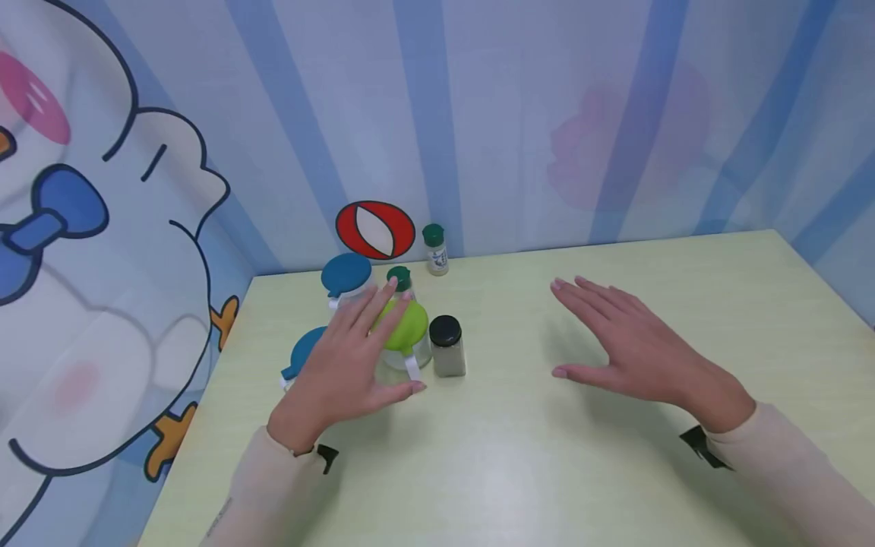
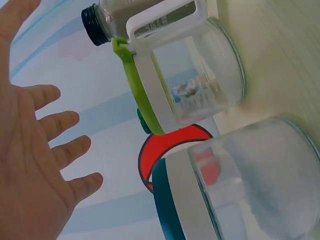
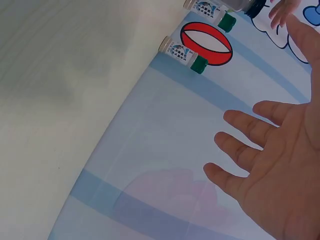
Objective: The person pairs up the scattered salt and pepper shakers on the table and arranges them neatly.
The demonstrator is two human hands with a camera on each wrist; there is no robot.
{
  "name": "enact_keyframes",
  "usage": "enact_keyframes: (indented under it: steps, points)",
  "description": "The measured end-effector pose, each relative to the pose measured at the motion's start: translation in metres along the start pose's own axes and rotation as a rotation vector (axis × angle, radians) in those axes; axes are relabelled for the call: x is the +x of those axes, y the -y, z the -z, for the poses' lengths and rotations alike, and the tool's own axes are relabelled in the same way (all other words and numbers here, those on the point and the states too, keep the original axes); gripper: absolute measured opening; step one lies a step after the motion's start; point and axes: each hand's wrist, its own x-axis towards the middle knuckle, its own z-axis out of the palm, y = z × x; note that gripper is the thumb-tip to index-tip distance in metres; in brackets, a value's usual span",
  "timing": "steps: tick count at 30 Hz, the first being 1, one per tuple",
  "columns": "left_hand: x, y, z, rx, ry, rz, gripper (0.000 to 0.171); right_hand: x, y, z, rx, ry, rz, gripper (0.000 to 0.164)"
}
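My left hand point(image 1: 345, 361) hovers with spread fingers over a group of jars at the table's left side and holds nothing. Under its fingertips stands a clear jar with a lime-green lid point(image 1: 409, 327) and white handle. Beside that jar is a black-capped shaker point(image 1: 447, 348). Two blue-lidded jars stand here too: one at the back point(image 1: 346, 275), the other blue lid point(image 1: 305, 349) partly hidden by the hand. A green-capped bottle point(image 1: 399, 279) shows behind the lime lid. My right hand point(image 1: 636, 346) is held above the table's right half, fingers extended, with nothing in it.
A second green-capped bottle point(image 1: 436, 251) stands at the table's back edge. The pale wooden table point(image 1: 519, 456) meets a blue striped backdrop point(image 1: 506, 114) behind. A large cartoon figure point(image 1: 116, 304) is printed on the left backdrop.
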Motion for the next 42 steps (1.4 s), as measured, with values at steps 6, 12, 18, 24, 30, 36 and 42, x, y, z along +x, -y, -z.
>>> enact_keyframes:
  steps: [6,12,18,24,30,36,42]
  points:
    - [-0.005,0.013,0.007,-0.087,-0.065,-0.029,0.111,0.004,0.001,-0.003,0.054,-0.038,0.024,0.092]
    - [-0.015,0.024,0.008,-0.162,-0.060,0.007,0.112,0.010,0.006,-0.005,0.156,-0.059,0.028,0.085]
    - [-0.026,0.032,0.009,-0.201,-0.048,0.093,0.108,0.020,0.012,-0.009,0.265,-0.047,0.036,0.075]
    - [-0.038,0.038,0.010,-0.260,-0.016,0.221,0.103,0.031,0.019,-0.015,0.443,-0.039,0.045,0.067]
    - [-0.048,0.050,0.006,-0.337,-0.001,0.314,0.099,0.041,0.025,-0.023,0.575,-0.052,0.039,0.060]
    - [-0.059,0.064,-0.001,-0.446,-0.023,0.367,0.095,0.050,0.029,-0.032,0.663,-0.035,-0.014,0.056]
    - [-0.066,0.072,-0.006,-0.535,-0.018,0.417,0.094,0.060,0.034,-0.040,0.739,-0.024,-0.042,0.053]
